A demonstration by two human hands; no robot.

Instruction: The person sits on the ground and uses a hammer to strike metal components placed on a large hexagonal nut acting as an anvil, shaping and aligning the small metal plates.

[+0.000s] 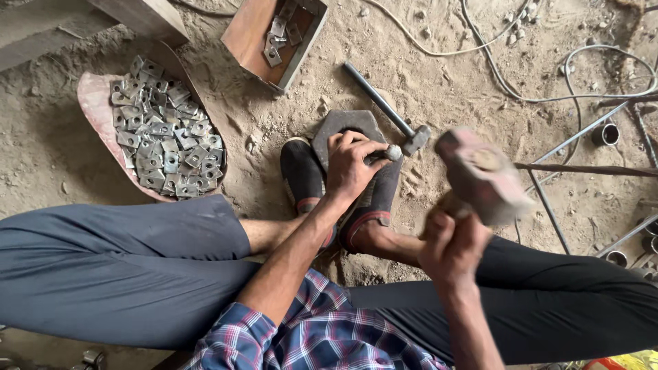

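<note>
Sandy workshop floor. A hexagonal steel block (346, 127) sits between the person's 2 shoes. The left hand (349, 164) pinches a punch (384, 155) on the block; the right hand (449, 250) grips a raised hammer (483, 175). Left of the block, a tray (92, 103) heaped with plates (164, 140); behind it, a box (250, 34) holding few.
</note>
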